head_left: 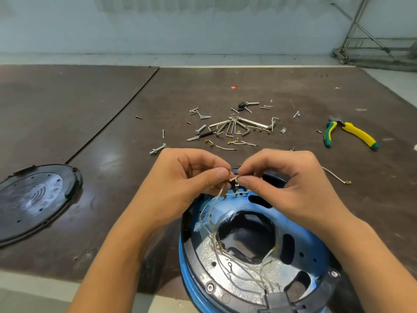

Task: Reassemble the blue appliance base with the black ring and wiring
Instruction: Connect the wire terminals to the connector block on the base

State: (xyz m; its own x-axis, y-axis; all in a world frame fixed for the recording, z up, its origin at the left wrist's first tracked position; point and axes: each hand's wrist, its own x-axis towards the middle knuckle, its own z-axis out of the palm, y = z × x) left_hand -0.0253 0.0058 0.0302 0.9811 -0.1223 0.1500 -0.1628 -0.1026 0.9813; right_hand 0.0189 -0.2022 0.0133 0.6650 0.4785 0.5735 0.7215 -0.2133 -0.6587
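The blue appliance base [302,236] lies upside down at the table's near edge, its inside open to me. A black ring [198,265] runs along its inner rim. Several pale wires [239,274] with ring terminals cross the foil-lined inside. My left hand [180,179] and my right hand [286,177] meet over the base's far rim. Both pinch the same pale wire end [233,178] between thumb and fingers, just above small brass terminals [237,185].
A black round cover plate [33,199] lies at the left. Screws, bolts and a set of hex keys [237,127] are scattered in the middle of the brown table [135,98]. Green and yellow pliers [352,134] lie at the right. A loose wire [336,177] lies beside my right hand.
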